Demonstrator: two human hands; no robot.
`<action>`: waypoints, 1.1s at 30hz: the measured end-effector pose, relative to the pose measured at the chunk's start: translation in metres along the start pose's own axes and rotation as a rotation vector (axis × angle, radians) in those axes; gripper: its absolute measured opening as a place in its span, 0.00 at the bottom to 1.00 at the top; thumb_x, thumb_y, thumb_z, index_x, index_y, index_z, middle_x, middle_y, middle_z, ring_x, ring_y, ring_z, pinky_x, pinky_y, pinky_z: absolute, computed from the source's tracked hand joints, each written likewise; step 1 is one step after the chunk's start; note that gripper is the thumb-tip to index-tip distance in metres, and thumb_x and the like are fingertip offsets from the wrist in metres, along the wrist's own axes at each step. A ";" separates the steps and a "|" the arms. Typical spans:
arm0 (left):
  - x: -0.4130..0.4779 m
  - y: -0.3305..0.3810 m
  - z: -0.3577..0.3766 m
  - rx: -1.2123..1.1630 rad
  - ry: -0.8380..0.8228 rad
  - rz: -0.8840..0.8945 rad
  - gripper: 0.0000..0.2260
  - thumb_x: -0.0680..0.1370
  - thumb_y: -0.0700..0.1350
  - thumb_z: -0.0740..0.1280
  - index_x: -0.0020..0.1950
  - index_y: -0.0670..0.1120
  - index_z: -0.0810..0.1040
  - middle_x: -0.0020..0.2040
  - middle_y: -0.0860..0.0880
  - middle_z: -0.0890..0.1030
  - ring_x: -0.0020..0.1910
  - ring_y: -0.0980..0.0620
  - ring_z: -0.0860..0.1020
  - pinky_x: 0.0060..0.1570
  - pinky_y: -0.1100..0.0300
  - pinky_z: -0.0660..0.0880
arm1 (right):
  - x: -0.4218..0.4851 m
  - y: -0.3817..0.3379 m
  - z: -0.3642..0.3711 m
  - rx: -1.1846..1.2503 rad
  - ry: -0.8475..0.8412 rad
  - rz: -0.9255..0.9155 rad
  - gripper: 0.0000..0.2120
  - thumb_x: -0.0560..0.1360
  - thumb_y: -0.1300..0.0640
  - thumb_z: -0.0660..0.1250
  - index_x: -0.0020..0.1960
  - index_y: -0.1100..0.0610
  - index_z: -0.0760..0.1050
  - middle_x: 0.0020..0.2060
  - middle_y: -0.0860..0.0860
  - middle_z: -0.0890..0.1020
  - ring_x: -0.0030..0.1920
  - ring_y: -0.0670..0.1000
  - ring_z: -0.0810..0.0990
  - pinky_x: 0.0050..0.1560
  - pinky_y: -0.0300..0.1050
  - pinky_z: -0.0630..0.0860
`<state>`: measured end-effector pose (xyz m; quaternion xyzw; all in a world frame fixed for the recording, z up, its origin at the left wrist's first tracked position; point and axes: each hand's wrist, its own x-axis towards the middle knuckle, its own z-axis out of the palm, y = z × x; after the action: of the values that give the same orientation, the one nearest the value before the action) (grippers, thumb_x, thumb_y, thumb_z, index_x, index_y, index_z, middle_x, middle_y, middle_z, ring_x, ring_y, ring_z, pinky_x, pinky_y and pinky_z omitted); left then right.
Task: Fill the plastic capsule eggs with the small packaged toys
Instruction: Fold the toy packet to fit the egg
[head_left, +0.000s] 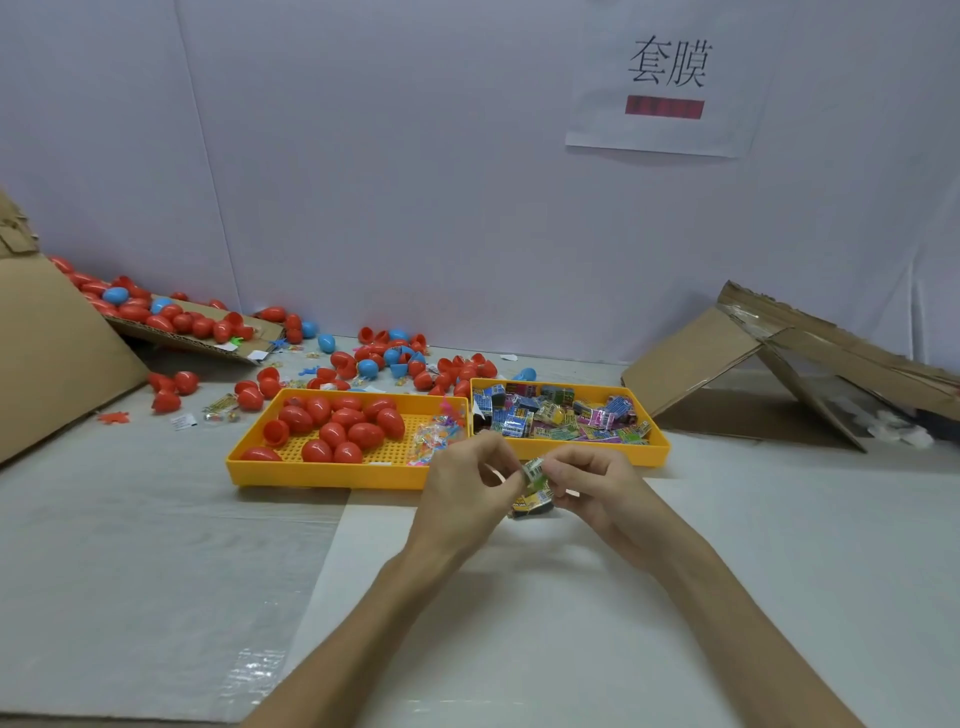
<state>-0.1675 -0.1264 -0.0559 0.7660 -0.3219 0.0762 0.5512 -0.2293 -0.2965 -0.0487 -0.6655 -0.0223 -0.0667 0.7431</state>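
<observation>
A pale wall (415, 156) fills the upper half of the view, above a grey-white table (130, 545). A big cardboard sheet (47, 353) leans at the left edge, and a folded box (727, 353) lies open at the right. A paper sign (667, 83) hangs on the wall, upper right. A flat cardboard flap (208, 338) at the back left carries a spill of red and blue eggs.

Two yellow trays sit side by side in the middle, touching. The left tray (322, 475) holds red eggs (332, 421), most closed and one open half near its left wall, with clear bags (434, 431) of bright bits at its right end. The right tray (587, 449) is heaped with packets (561, 415). Loose eggs (395, 358), red and blue, whole and in halves, lie scattered behind the trays.

Both forearms reach in from below and meet just in front of the trays. The left hand (462, 493) and right hand (602, 493) face each other, fingers curled, pinching one packet (535, 475) between them above the table. A dark and yellow piece shows under the hands; whether it belongs to the same packet cannot be told.
</observation>
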 end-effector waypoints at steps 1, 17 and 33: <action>0.000 0.000 0.000 0.006 0.021 0.013 0.07 0.74 0.36 0.73 0.39 0.47 0.79 0.35 0.54 0.81 0.34 0.56 0.80 0.35 0.61 0.78 | 0.000 0.000 0.000 -0.001 -0.004 -0.006 0.05 0.72 0.58 0.73 0.41 0.60 0.83 0.36 0.54 0.77 0.41 0.52 0.75 0.49 0.46 0.77; -0.003 0.000 0.003 0.169 0.154 0.226 0.10 0.74 0.32 0.71 0.49 0.46 0.78 0.32 0.55 0.77 0.30 0.55 0.76 0.32 0.62 0.74 | -0.001 0.000 0.004 -0.026 -0.049 -0.018 0.07 0.75 0.56 0.71 0.43 0.59 0.82 0.34 0.50 0.77 0.35 0.49 0.72 0.39 0.38 0.74; 0.004 -0.001 -0.002 -0.027 -0.070 0.021 0.07 0.77 0.40 0.72 0.46 0.52 0.79 0.37 0.54 0.84 0.37 0.56 0.81 0.37 0.60 0.77 | 0.002 0.003 0.002 -0.031 0.007 -0.010 0.06 0.73 0.55 0.68 0.39 0.56 0.80 0.35 0.53 0.80 0.35 0.51 0.78 0.35 0.39 0.72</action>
<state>-0.1634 -0.1261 -0.0547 0.7571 -0.3500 0.0509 0.5493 -0.2264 -0.2942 -0.0511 -0.6765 -0.0219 -0.0728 0.7325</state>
